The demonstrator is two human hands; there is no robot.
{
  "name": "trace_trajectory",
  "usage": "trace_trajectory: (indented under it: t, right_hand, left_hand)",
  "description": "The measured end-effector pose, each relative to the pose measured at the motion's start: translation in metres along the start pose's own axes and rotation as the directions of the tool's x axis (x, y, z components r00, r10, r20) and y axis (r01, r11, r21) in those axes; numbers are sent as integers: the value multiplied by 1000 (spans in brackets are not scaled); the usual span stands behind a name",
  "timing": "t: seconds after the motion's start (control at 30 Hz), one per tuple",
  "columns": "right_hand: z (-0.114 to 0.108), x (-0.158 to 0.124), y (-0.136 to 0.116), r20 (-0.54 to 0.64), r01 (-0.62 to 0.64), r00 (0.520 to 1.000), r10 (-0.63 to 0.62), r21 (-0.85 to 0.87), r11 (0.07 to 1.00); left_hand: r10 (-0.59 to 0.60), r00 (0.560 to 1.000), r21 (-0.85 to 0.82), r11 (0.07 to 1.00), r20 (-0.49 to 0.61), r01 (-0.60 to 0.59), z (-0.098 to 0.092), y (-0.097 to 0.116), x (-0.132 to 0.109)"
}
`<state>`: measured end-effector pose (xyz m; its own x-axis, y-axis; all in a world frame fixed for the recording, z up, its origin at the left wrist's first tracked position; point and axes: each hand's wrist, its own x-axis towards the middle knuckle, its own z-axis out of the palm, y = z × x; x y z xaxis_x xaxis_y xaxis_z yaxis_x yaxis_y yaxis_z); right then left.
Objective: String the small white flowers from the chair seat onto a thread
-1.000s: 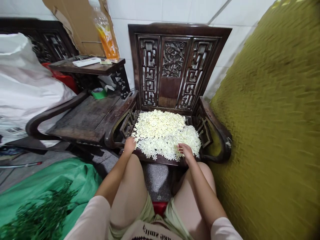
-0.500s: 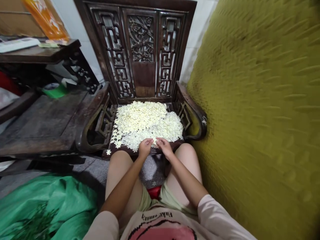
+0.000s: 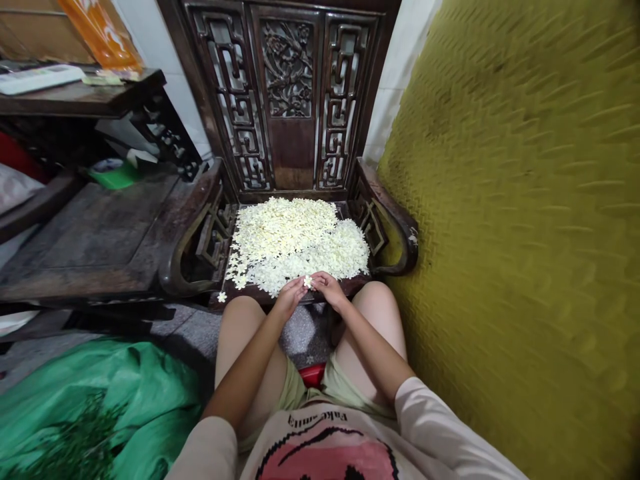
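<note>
Pale yellow-white flowers lie in a wide pile (image 3: 287,230) on the seat of a dark carved wooden chair (image 3: 293,160). Over the seat's front edge, my left hand (image 3: 291,295) and my right hand (image 3: 329,288) meet at the fingertips. A small white flower (image 3: 308,282) is pinched between them, its petals facing up; the fingers of both hands are closed on it. One loose flower (image 3: 222,297) lies apart at the seat's front left corner.
A green cloth sack (image 3: 150,380) with leafy stems (image 3: 80,443) is at the lower left. Another wooden seat (image 3: 100,233) holds a green bowl (image 3: 115,175). A yellow textured surface (image 3: 510,233) rises close on the right.
The view has shifted slightly, moving the scene a little right and mostly up. The flower between my fingertips now shows more fully.
</note>
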<state>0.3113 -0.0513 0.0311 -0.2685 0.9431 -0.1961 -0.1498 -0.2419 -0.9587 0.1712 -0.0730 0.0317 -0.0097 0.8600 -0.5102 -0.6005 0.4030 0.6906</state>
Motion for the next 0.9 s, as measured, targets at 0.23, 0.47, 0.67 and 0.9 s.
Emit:
trace_trajectory:
  t: [0.23, 0.47, 0.67, 0.9]
  right_hand:
    - [3, -3, -2, -46, -26, 999, 26, -1, 1000]
    - [5, -5, -1, 25, -126, 992, 127, -60, 990]
    - [8, -5, 0, 49, -161, 985, 165, -74, 984]
    - [6, 0, 3, -49, -115, 992, 113, -40, 993]
  left_hand:
    - [21, 1000, 58, 998, 11, -21, -4, -4, -1]
    - [96, 995, 99, 991, -25, -93, -5, -4, 1]
    - [155, 988, 233, 960, 17, -154, -3, 1, 0]
    - [144, 987, 332, 930, 66, -158, 0, 7, 0]
